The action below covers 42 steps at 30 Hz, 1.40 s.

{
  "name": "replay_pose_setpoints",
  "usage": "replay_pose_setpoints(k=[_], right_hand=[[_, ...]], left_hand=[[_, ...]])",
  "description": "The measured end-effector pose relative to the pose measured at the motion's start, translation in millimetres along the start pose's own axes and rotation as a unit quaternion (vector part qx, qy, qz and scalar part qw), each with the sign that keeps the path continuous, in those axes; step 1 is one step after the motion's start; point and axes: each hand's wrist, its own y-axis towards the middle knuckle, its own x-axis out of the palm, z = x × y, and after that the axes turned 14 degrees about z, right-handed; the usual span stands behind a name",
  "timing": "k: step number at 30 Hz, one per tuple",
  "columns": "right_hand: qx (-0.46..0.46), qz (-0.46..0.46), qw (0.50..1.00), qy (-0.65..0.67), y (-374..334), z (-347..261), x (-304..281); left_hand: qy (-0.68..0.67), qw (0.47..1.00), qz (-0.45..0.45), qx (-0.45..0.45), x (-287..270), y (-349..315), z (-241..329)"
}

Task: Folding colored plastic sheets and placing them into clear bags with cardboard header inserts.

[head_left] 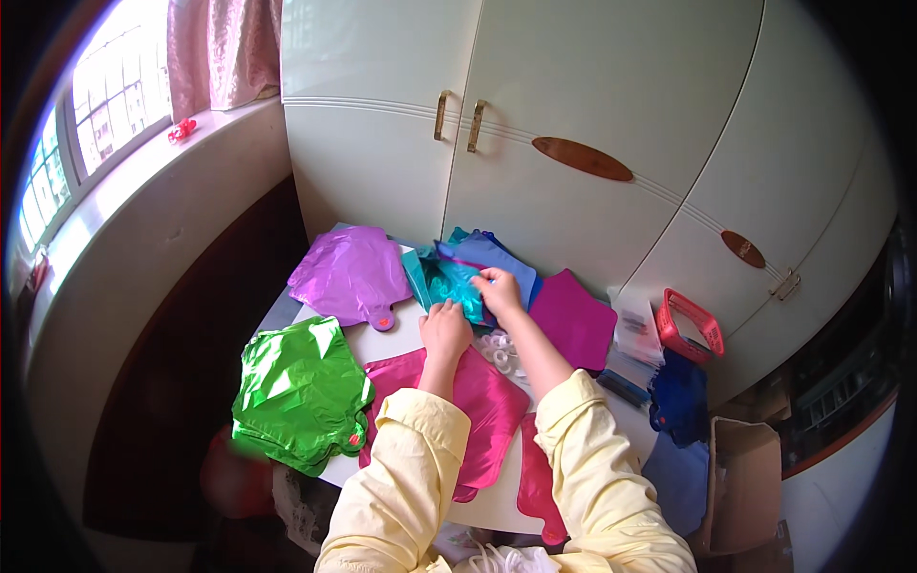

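My left hand (pixel 445 329) and my right hand (pixel 499 289) both grip a teal foil balloon (pixel 449 282), flat and uninflated, over a small white table (pixel 406 336). Both sleeves are pale yellow. A periwinkle blue foil balloon (pixel 497 258) lies just behind the teal one. Under my forearms lies a pink foil balloon (pixel 487 401). A purple foil balloon (pixel 351 274) is at the table's far left and a stack of green foil balloons (pixel 298 392) at its near left.
A magenta balloon (pixel 576 323) lies right of my hands, with small white plastic rings (pixel 499 350) beside it. A red basket (pixel 690 325), a dark blue balloon (pixel 680 401) and a cardboard box (pixel 745 482) stand at the right. White wardrobe doors (pixel 573 115) rise behind the table.
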Motion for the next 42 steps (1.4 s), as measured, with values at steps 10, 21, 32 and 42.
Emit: replay_pose_setpoints(k=[10,21,32,42], right_hand=[[-0.035,0.242,0.965,0.096,75.0,-51.1,-101.6],[-0.312,0.382,0.864,0.104,24.5,-211.2,-123.6],[-0.722,-0.009,0.682,-0.121,-29.8,-151.1,70.1],[-0.6,-0.295,0.733,-0.123,-76.9,-81.8,151.8]], left_hand=[[0.033,0.999,-0.012,0.008,9.7,-9.3,-5.9],[0.022,0.999,-0.035,-0.016,2.9,-11.8,3.3],[-0.095,0.993,-0.061,-0.028,-15.9,-16.7,11.2],[0.016,0.991,0.132,0.032,61.6,-19.9,-14.6]])
